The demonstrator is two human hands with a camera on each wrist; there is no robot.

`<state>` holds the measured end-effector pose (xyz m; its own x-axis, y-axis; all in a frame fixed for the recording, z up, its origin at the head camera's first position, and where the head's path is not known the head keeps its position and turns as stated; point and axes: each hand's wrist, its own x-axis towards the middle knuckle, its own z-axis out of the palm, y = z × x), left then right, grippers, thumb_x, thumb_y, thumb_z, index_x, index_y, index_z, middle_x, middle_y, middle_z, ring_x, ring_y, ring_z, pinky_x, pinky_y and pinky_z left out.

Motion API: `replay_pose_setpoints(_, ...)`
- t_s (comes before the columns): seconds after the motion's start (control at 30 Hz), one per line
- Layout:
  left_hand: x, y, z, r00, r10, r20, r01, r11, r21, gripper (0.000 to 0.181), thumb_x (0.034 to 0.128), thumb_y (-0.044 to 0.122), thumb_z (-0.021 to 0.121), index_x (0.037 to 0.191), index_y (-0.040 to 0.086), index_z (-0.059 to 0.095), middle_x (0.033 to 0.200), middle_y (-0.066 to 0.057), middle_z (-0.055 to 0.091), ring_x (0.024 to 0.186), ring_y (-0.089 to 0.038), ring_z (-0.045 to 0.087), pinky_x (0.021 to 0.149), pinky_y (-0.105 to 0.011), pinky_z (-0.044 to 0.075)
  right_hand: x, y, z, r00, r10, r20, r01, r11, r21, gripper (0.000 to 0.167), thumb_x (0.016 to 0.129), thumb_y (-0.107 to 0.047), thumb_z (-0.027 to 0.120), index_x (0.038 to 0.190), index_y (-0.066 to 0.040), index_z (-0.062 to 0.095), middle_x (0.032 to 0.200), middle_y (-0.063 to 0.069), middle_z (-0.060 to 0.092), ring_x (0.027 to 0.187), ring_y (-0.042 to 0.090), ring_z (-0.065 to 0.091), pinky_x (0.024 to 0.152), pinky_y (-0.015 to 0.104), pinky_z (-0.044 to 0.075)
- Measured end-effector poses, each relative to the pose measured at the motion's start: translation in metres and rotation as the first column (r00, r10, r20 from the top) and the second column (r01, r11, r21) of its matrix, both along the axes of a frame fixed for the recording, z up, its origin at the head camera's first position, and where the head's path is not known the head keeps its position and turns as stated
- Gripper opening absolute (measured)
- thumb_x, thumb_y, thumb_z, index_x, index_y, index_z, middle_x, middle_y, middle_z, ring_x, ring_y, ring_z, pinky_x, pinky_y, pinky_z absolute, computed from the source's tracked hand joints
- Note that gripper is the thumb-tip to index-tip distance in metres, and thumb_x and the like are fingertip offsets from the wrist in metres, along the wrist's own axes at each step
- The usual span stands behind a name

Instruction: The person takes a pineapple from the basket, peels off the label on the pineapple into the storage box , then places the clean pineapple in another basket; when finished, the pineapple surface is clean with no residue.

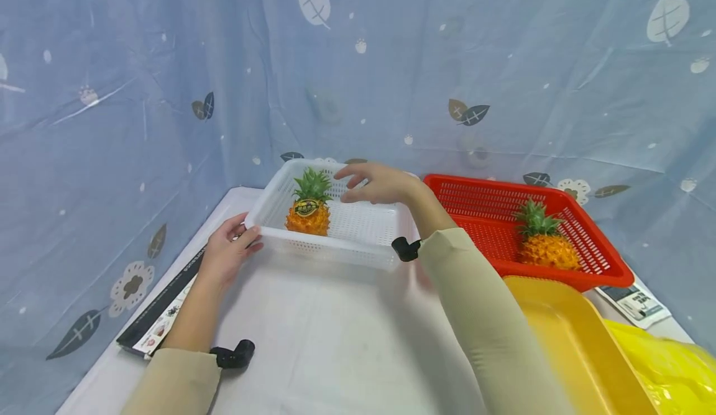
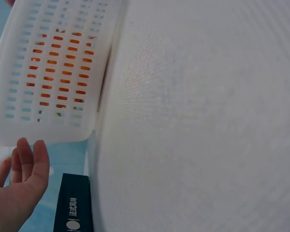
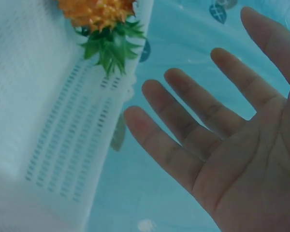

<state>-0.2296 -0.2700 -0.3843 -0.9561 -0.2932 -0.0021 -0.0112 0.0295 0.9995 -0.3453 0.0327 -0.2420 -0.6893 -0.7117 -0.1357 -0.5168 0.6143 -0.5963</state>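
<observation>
A white perforated basket point(image 1: 358, 250) holds a pineapple point(image 1: 309, 213) with a dark label, lying towards its left end. At the basket's left front corner, my left hand point(image 1: 226, 250) pinches the rim between thumb and fingers; the left wrist view shows the fingers point(image 2: 26, 162) against the basket's end. Above the right half of the basket hovers my right hand point(image 1: 380, 184), holding nothing. The right wrist view has its palm point(image 3: 246, 154) facing the camera with the fingers spread, beside the basket wall point(image 3: 67, 140) and the pineapple's green crown point(image 3: 111, 46).
To the right stands a red basket point(image 1: 481, 266) with another pineapple point(image 1: 548, 250). A yellow tray point(image 1: 576, 334) and a yellow bag point(image 1: 665, 365) are in front of it, with a printed packet point(image 1: 637, 303) alongside. A dark box point(image 1: 162, 309) lies along the table's left edge.
</observation>
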Motion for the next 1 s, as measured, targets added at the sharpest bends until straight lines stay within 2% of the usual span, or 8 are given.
replay_pose_setpoints(0.27, 0.0, -0.004, 0.001, 1.0, -0.006, -0.017, 0.007, 1.0, 0.008, 0.061, 0.1037, 0.013, 0.062, 0.158, 0.002, 0.036, 0.119, 0.003, 0.053, 0.094, 0.001, 0.065, 0.097, -0.027, 0.058, -0.017, -0.017, -0.018, 1.0, -0.008, 0.016, 0.009, 0.999, -0.053, 0.058, 0.097, -0.038, 0.068, 0.152, -0.028, 0.05, 0.15, 0.009, 0.052, 0.13, 0.029, 0.058, 0.103, 0.05, 0.054)
replay_pose_setpoints(0.43, -0.002, -0.002, -0.002, 0.999, -0.02, -0.036, 0.021, 0.999, 0.033, 0.062, 0.1027, 0.013, 0.064, 0.157, 0.001, 0.036, 0.119, 0.002, 0.054, 0.095, 0.001, 0.066, 0.096, -0.028, 0.059, -0.027, -0.019, -0.026, 0.999, -0.036, -0.026, 0.035, 0.999, -0.024, 0.056, 0.098, -0.038, 0.067, 0.15, -0.025, 0.052, 0.149, 0.012, 0.054, 0.132, 0.031, 0.055, 0.106, 0.052, 0.051)
replay_pose_setpoints(0.53, -0.002, -0.001, -0.003, 0.999, -0.004, -0.036, 0.005, 0.999, 0.037, 0.061, 0.103, 0.012, 0.063, 0.157, 0.002, 0.037, 0.118, 0.003, 0.055, 0.094, -0.001, 0.066, 0.095, -0.027, 0.059, -0.032, -0.022, -0.03, 0.998, -0.031, -0.062, 0.031, 1.0, 0.002, 0.055, 0.098, -0.039, 0.066, 0.149, -0.022, 0.054, 0.148, 0.016, 0.056, 0.134, 0.032, 0.054, 0.109, 0.053, 0.048)
replay_pose_setpoints(0.67, -0.002, 0.0, -0.003, 0.999, 0.008, -0.034, -0.007, 0.999, 0.046, 0.06, 0.1033, 0.011, 0.062, 0.157, 0.003, 0.037, 0.116, 0.005, 0.055, 0.093, -0.002, 0.067, 0.094, -0.026, 0.059, -0.035, -0.026, -0.032, 0.997, -0.039, -0.071, 0.04, 0.999, 0.015, 0.057, 0.098, -0.039, 0.066, 0.15, -0.019, 0.054, 0.149, 0.018, 0.055, 0.136, 0.034, 0.053, 0.11, 0.055, 0.047)
replay_pose_setpoints(0.77, -0.002, -0.001, -0.004, 1.0, 0.01, -0.028, -0.008, 0.999, 0.053, 0.061, 0.1029, 0.01, 0.063, 0.158, 0.003, 0.037, 0.118, 0.003, 0.056, 0.092, -0.003, 0.067, 0.096, -0.028, 0.059, -0.036, -0.032, -0.035, 0.999, -0.036, -0.026, 0.037, 0.999, 0.031, 0.066, 0.095, -0.039, 0.071, 0.154, -0.021, 0.049, 0.154, 0.019, 0.049, 0.137, 0.035, 0.052, 0.109, 0.057, 0.047)
replay_pose_setpoints(0.93, -0.004, 0.001, -0.003, 1.0, 0.024, -0.017, -0.023, 0.998, 0.058, 0.061, 0.1024, 0.009, 0.063, 0.157, 0.003, 0.038, 0.131, -0.008, 0.054, 0.093, -0.005, 0.067, 0.096, -0.029, 0.059, -0.037, -0.043, -0.038, 0.997, -0.017, 0.078, 0.011, 0.997, 0.081, 0.087, 0.087, -0.037, 0.081, 0.161, -0.03, 0.036, 0.163, 0.016, 0.037, 0.143, 0.035, 0.046, 0.106, 0.062, 0.048)
replay_pose_setpoints(1.0, -0.003, 0.002, -0.002, 0.999, 0.033, -0.018, -0.032, 0.998, 0.061, 0.06, 0.1023, 0.009, 0.063, 0.157, 0.003, 0.039, 0.132, -0.01, 0.054, 0.094, -0.006, 0.067, 0.096, -0.028, 0.059, -0.036, -0.049, -0.04, 0.996, -0.011, 0.087, 0.002, 0.995, 0.098, 0.092, 0.085, -0.035, 0.084, 0.162, -0.032, 0.033, 0.165, 0.015, 0.035, 0.146, 0.035, 0.042, 0.105, 0.063, 0.049)
